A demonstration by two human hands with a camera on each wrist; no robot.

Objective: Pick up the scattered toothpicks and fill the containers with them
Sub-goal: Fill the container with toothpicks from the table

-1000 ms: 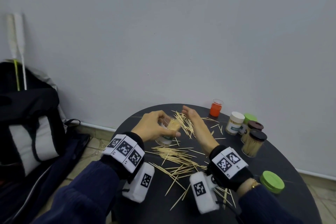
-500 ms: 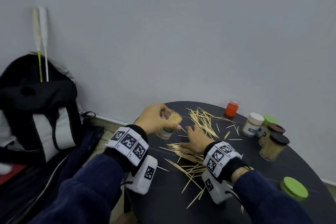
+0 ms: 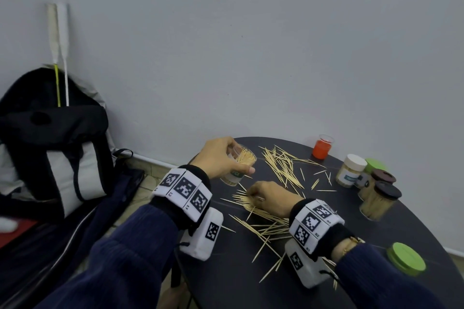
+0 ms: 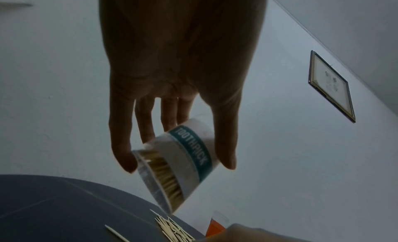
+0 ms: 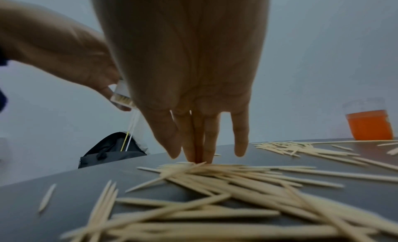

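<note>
I see the dark round table (image 3: 226, 283) strewn with toothpicks (image 3: 281, 167); a second heap (image 5: 215, 174) lies nearer me; my left hand (image 3: 218, 158) holds the open jar (image 4: 183, 164) tilted above the table's far left edge, fingers and thumb curled round its sides, toothpicks inside; my right hand (image 3: 271, 197) rests on the near heap, its fingers (image 5: 198, 143) straight, pressed together, tips touching the sticks; lidded jars (image 3: 376, 198) stand at right.

Teal band on jar (image 4: 189, 158) reads "TOOTHPICK", white capitals, left wrist view. Other jar labels and wrist marker digits too small to read.
</note>
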